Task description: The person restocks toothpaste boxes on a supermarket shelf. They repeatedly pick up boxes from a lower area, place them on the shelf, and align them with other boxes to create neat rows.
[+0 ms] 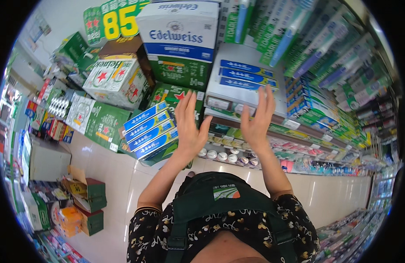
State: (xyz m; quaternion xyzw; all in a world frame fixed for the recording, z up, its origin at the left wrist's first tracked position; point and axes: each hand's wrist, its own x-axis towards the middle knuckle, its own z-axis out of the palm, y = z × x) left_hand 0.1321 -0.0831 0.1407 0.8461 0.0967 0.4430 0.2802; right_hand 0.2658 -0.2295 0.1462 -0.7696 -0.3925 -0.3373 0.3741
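Observation:
My left hand [188, 127] is raised with its fingers stretched and the thumb apart, holding nothing. Just left of it, several blue-and-yellow toothpaste boxes [150, 129] lie side by side on green cartons. My right hand [257, 125] is in front of the shelf, fingers extended and thumb spread. Its fingertips reach the right part of the nearest of three similar toothpaste boxes [242, 84], lying in a row on the white shelf [215, 87]. Whether they touch that box I cannot tell.
A white-and-blue beer carton [178, 30] stands on a green one beyond my left hand. Hanging toothbrush packs [294, 30] line the upper right, above stacked toothpaste boxes [305, 103]. Lower shelves hold white-lidded tubs [222, 156]. Open cartons [91, 193] sit on the floor at left.

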